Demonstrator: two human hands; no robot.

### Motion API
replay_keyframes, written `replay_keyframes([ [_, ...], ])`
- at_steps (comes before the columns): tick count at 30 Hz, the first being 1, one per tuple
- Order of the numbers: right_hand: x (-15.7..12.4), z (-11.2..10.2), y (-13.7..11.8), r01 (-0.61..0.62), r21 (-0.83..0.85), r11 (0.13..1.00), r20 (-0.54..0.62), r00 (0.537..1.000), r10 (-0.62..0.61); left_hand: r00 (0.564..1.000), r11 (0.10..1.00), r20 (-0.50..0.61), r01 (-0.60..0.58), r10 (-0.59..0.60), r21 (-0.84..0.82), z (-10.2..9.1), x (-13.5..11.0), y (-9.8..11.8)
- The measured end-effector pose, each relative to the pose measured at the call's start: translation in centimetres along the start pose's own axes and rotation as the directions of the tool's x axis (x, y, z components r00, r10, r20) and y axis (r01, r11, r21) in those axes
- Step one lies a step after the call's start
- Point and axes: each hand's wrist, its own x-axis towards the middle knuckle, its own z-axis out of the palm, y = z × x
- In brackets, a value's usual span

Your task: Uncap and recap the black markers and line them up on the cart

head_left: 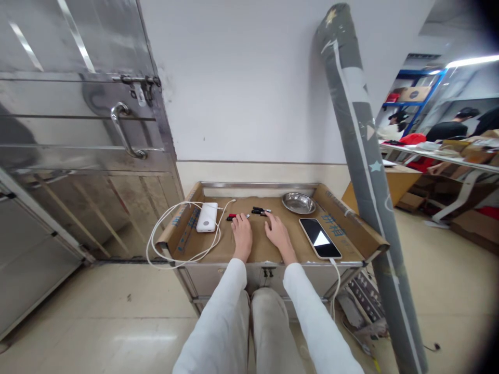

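Note:
My left hand (242, 234) rests over the cardboard-lined cabinet top, fingers stretched forward. Under and beside its fingertips lie short red and black pen-like sticks (231, 216); I cannot make out their exact kind. My right hand (277, 234) is a little to the right, thumb apart from the other fingers. Its fingertips are at the right end of black pen-like sticks (257, 210), partly covering them. Behind my right hand sits a round metal dish (298, 203). A phone (320, 238) lies to its right, with a white cable plugged in.
A white power bank (207, 217) lies at left, its looped white cable (159, 224) hanging past the edge. Raised cardboard sides (351, 226) border the top. A long grey roll (362, 135) leans at right. A metal door (78, 114) stands left; people sit far right.

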Motion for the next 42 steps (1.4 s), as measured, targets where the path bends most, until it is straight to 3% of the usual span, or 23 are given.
replay_keyframes([
  [4, 0.2, 0.6, 0.5, 0.007, -0.107, 0.994, 0.024, 1.0, -0.004, 0.996, 0.995, -0.028, 0.09, -0.089, 0.04, -0.2, -0.4, -0.1],
  [14, 0.7, 0.6, 0.1, 0.008, -0.224, 0.975, 0.097, 0.995, 0.014, 0.994, 0.994, -0.031, 0.103, -0.102, 0.032, 1.6, -0.4, -0.4],
  [18, 0.9, 0.6, 0.1, 0.019, -0.223, 0.975, 0.123, 0.992, 0.009, 0.998, 0.999, -0.036, 0.054, -0.054, 0.005, 1.7, -0.4, -0.3],
  [24, 1.1, 0.5, 0.2, 0.06, -0.188, 0.98, 0.087, 0.995, -0.044, 0.988, 0.987, -0.006, -0.152, 0.152, -0.055, 1.8, 0.0, 0.2],
  [28, 1.2, 0.8, 0.6, -0.012, -0.215, 0.977, 0.019, 1.0, 0.016, 0.969, 0.964, 0.002, -0.246, 0.248, -0.099, 2.1, 0.6, 0.6],
  [42, 1.1, 0.2, 0.4, -0.026, -0.274, 0.961, -0.003, 1.0, 0.026, 0.964, 0.954, 0.043, -0.252, 0.262, -0.159, 2.4, 1.8, 1.5],
])
